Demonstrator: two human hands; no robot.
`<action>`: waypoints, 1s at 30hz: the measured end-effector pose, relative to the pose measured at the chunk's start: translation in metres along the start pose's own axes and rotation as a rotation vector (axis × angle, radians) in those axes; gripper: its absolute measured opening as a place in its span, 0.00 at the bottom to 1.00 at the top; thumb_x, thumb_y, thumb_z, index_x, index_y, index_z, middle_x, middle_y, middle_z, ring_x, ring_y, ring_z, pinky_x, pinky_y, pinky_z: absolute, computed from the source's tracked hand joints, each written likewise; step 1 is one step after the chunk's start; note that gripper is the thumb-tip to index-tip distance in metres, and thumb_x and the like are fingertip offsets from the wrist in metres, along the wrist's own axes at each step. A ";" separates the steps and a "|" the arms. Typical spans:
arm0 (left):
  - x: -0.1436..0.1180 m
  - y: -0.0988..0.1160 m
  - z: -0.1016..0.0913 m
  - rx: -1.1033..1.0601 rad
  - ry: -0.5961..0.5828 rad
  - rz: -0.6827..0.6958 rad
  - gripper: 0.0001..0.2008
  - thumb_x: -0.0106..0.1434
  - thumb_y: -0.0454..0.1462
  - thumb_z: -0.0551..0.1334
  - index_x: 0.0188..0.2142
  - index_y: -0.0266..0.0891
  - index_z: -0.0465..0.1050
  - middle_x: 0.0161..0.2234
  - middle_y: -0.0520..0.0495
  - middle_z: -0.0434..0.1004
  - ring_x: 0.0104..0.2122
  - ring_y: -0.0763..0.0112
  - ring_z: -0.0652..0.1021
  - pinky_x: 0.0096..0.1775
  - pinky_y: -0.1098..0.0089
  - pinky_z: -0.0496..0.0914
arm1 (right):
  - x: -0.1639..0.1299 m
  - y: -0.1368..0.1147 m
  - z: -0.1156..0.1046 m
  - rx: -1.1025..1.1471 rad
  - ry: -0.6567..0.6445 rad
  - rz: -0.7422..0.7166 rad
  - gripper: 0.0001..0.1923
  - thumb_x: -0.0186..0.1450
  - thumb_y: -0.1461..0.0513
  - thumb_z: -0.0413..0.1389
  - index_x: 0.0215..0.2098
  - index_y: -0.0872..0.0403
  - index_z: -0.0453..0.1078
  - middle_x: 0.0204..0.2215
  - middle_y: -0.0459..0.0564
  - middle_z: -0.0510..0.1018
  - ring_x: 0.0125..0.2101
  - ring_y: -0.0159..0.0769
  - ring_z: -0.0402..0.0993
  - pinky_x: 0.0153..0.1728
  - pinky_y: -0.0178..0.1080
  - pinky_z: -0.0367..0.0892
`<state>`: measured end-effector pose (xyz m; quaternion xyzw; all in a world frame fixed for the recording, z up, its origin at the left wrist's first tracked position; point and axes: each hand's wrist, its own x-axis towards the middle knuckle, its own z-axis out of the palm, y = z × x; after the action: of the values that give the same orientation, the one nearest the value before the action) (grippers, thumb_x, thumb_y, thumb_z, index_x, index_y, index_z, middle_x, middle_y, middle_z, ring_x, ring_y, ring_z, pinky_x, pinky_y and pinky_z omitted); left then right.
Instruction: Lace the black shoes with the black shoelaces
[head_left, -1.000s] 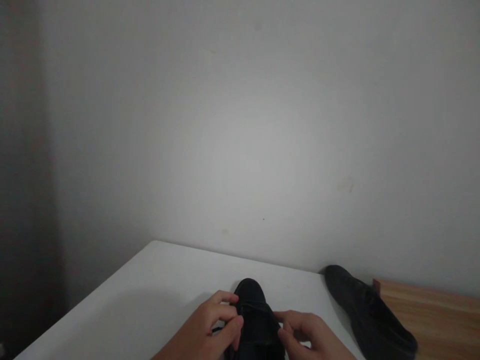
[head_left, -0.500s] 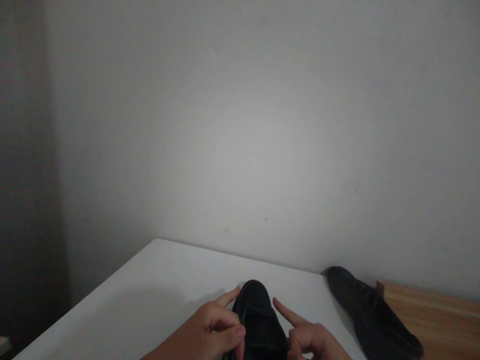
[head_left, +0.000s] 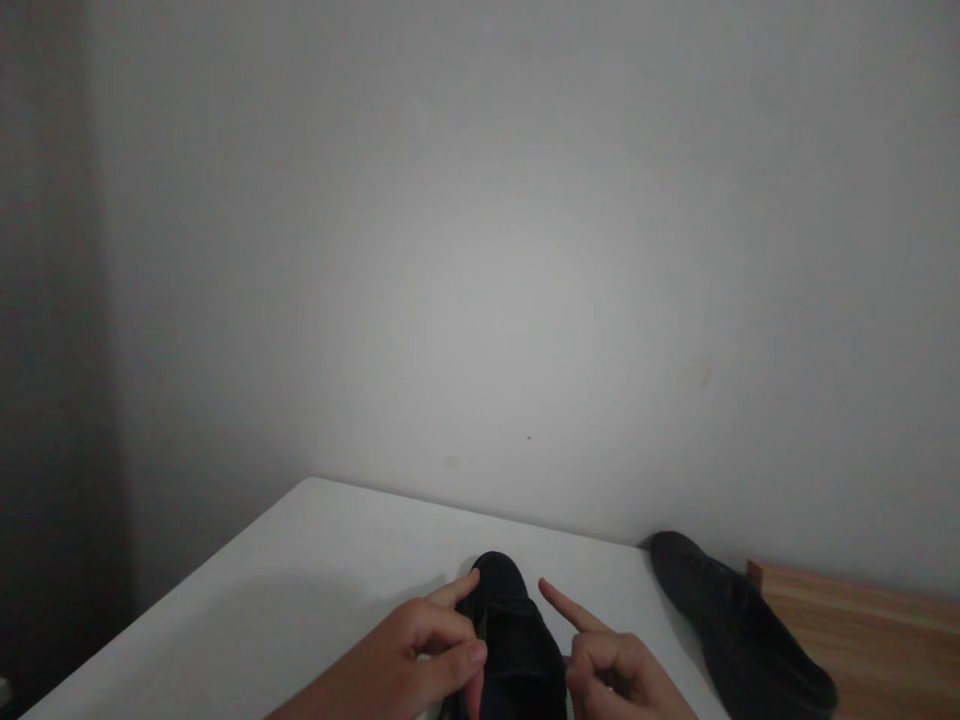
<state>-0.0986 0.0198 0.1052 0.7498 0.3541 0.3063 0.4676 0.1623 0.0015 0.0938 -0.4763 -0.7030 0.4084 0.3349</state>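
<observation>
A black shoe [head_left: 523, 640] rests on the white table [head_left: 352, 530] right in front of me, its toe pointing toward the wall and its lower end cut off by the picture edge. At its left side is my left hand [head_left: 427, 650], thumb and a bent finger pinched together, while the index finger stretches to touch the toe's left edge. My right hand [head_left: 622, 670] is by the shoe's right side. Its index finger points out apart from the toe, and the other fingers are curled in a pinch. What either pinch holds is too dark and small to make out.
A second black shoe [head_left: 731, 620] lies to the right, toe by the wall, beside a wooden board [head_left: 855, 625]. A plain pale wall [head_left: 480, 250] rises behind the table's back edge. Deep shadow fills the far left.
The shoe's toe and my right index finger have shifted slightly up and left in the picture. My left index fingertip now lies against the toe's edge. Both pinches look kept.
</observation>
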 end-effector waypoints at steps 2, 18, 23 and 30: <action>0.001 0.000 -0.004 0.014 0.048 -0.008 0.22 0.66 0.52 0.58 0.24 0.43 0.80 0.42 0.41 0.82 0.63 0.50 0.65 0.61 0.52 0.58 | 0.002 -0.002 -0.006 -0.042 0.006 -0.013 0.23 0.64 0.44 0.56 0.23 0.51 0.74 0.41 0.62 0.82 0.68 0.55 0.52 0.60 0.53 0.57; 0.021 0.019 0.012 -0.222 0.160 0.075 0.21 0.59 0.52 0.66 0.28 0.35 0.81 0.31 0.51 0.67 0.21 0.79 0.67 0.20 0.77 0.62 | 0.017 -0.052 0.013 0.302 -0.173 -0.107 0.22 0.63 0.45 0.60 0.29 0.54 0.82 0.37 0.52 0.75 0.25 0.28 0.72 0.20 0.28 0.65; 0.027 0.023 0.015 -0.391 0.088 -0.006 0.28 0.57 0.59 0.64 0.32 0.33 0.81 0.23 0.51 0.71 0.23 0.73 0.70 0.27 0.71 0.65 | 0.023 -0.042 0.006 0.489 -0.190 -0.144 0.20 0.63 0.47 0.62 0.29 0.55 0.82 0.37 0.50 0.73 0.21 0.23 0.67 0.19 0.29 0.61; 0.038 0.015 0.036 -0.442 0.133 0.154 0.11 0.55 0.39 0.70 0.37 0.36 0.80 0.36 0.44 0.78 0.37 0.63 0.78 0.41 0.65 0.72 | 0.021 -0.033 0.008 0.671 -0.048 -0.168 0.21 0.64 0.50 0.62 0.23 0.57 0.77 0.29 0.45 0.66 0.23 0.24 0.62 0.19 0.29 0.53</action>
<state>-0.0452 0.0288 0.1098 0.6322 0.2503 0.4599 0.5711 0.1357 0.0128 0.1214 -0.2704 -0.5740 0.5987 0.4888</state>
